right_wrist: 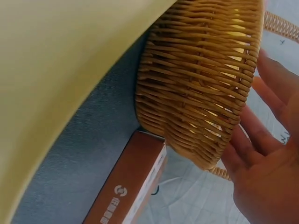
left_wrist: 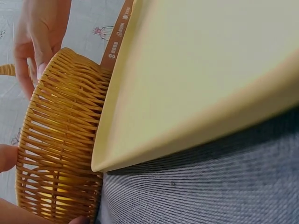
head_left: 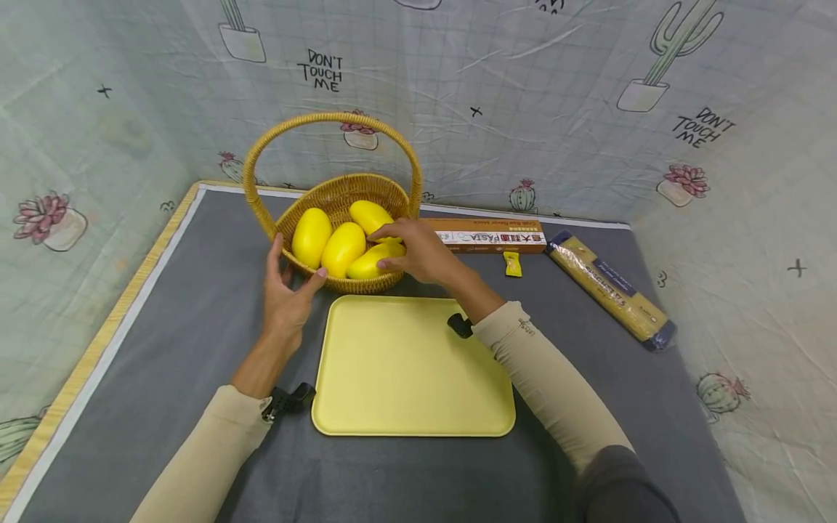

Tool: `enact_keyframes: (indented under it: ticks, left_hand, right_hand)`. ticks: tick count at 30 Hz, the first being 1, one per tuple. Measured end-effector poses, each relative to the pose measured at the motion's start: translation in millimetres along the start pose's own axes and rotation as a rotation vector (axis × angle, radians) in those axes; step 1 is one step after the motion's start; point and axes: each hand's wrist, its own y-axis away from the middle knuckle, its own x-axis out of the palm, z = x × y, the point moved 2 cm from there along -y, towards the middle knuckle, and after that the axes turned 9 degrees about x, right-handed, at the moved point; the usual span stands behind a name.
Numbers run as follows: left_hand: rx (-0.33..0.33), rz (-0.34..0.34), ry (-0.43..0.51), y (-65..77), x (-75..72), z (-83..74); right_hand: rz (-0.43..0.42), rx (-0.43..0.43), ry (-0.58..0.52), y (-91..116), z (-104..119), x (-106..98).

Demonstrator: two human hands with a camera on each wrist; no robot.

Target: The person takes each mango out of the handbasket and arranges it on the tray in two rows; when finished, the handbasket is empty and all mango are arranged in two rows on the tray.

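A wicker basket (head_left: pixel 366 285) with a tall handle holds several smooth yellow mangoes (head_left: pixel 312 236). My left hand (head_left: pixel 284 301) touches the basket's left front side, its index finger extended along the outside and its thumb spread toward the front rim. Over the right rim reaches my right hand (head_left: pixel 425 250), its thumb and fingers bent about the right front mango (head_left: pixel 373 263). The right wrist view shows that hand (right_wrist: pixel 268 149) beside the woven wall (right_wrist: pixel 201 70), its fingertips partly hidden behind the rim. Just in front of the basket lies a yellow tray (head_left: pixel 412 370).
Right of the basket lies a brown pasta box (head_left: pixel 490 236), with a small yellow packet (head_left: pixel 513 264) before it. Farther right is a long bag of spaghetti (head_left: pixel 611 290). A printed curtain (head_left: pixel 471 145) hangs behind the grey tabletop (head_left: pixel 163 349).
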Motion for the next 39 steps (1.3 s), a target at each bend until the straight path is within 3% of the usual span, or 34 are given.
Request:
enact_keyframes:
  ticks: [10,17,23,32,39]
  left_hand:
    - [0.01,0.005,0.003,1.3,1.2,-0.4]
    - [0.014,0.012,0.001,1.0,1.4,0.2]
    - [0.007,0.005,-0.003,1.5,0.7,1.5]
    - [0.006,0.003,0.002,1.4,-0.4,0.9]
    - [-0.002,0.01,-0.001,1.9,-0.2,-0.4]
  right_hand:
    - [0.132,0.054,0.122,-18,1,4]
    - [0.173,0.003,0.149,-26,-1,9]
    - [0.197,0.028,0.151,-26,-2,12]
    - [0.152,0.034,0.115,-22,-2,14]
    - [0.047,0.055,0.087,-14,1,10]
